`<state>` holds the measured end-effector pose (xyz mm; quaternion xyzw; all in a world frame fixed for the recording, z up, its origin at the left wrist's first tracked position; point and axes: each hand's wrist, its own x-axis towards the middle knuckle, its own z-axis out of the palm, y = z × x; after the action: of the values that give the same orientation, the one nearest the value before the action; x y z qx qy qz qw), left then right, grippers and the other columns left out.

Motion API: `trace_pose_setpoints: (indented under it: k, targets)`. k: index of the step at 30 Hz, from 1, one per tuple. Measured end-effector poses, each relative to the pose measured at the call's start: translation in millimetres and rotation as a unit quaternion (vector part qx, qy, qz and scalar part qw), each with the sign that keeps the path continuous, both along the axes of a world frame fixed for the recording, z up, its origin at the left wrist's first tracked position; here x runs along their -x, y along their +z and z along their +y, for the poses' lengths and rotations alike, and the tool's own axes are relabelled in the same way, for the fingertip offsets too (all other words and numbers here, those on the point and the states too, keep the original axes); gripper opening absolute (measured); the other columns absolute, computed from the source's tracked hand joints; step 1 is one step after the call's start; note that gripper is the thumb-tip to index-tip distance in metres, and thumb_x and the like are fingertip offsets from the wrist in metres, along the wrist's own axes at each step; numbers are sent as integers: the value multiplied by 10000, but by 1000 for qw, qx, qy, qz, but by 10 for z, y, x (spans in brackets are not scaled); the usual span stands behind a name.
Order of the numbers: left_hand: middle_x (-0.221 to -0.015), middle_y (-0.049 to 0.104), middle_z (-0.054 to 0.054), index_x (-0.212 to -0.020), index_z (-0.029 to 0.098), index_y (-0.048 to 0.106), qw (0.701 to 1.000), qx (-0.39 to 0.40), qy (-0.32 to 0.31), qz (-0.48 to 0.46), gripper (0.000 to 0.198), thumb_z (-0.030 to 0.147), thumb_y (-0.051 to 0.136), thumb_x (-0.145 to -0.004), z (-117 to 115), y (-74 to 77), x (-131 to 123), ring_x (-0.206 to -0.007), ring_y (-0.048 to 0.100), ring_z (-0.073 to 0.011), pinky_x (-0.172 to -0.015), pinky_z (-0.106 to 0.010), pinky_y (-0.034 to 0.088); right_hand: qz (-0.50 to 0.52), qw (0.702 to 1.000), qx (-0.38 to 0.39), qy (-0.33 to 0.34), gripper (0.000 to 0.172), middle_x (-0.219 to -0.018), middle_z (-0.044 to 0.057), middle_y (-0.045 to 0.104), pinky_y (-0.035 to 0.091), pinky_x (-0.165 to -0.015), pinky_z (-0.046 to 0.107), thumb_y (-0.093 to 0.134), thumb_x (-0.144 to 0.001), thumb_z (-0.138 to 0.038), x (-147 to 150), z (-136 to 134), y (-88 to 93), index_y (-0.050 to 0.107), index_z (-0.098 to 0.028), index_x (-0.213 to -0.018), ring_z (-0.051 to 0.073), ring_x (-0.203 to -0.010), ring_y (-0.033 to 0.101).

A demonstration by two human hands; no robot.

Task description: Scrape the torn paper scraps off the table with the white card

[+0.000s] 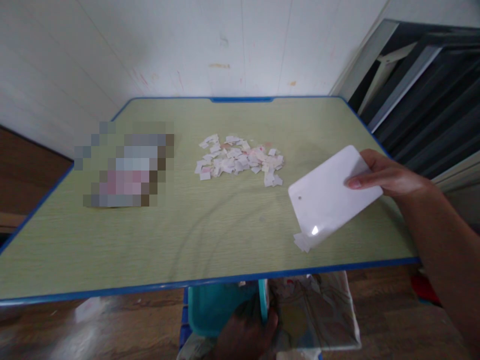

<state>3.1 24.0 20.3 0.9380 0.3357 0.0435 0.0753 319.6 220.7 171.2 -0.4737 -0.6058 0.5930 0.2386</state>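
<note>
My right hand (386,172) grips a thin white plastic board (330,187) with rounded corners and a small hole near one corner, thumb on top. The board is tilted over the right part of the table. A few paper scraps (302,242) lie at its lower left corner. Farther back, a loose pile of small cut paper pieces (240,159), mostly white with some pink, is spread at mid-table. Below the front edge, my left hand (249,327) is closed on the right rim of a teal plastic tray (202,325); part of that hand is in shadow.
The green table (142,250) has a blue edge and stands against a white wall (180,45). A pixelated flat item (127,170) lies on the left. Under the front edge is a patterned bin (315,320). Dark panels (431,90) lean at the right.
</note>
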Motion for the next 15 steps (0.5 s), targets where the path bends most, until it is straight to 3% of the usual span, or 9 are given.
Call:
trace_pose_setpoints:
  k: [3,10,15]
  targets:
    - [-719,607,-38,-962,211,558,1000,10,5,7,227,240,523,-740,5,12,-8,-610,548,-183,-555,-291,477,-3,1000,-9,-23,139,-606,1,644,421,-398,141,652,-632,-219,16,22,-15,672,-134,-740,94,-466,570]
    - [-666,595,-32,-937,208,564,1000,-8,7,3,220,263,546,-724,9,9,-28,-559,531,-178,-533,-292,476,-46,996,22,77,148,-553,0,614,410,-399,145,652,-630,-246,63,3,15,663,-108,-683,88,-452,549]
    - [-699,603,-38,-925,213,564,1000,-14,18,-1,196,248,528,-736,-6,28,-19,-593,547,-188,-531,-299,479,-53,994,28,97,165,-589,3,627,412,-415,148,660,-614,-239,104,-25,46,665,-111,-718,92,-474,556]
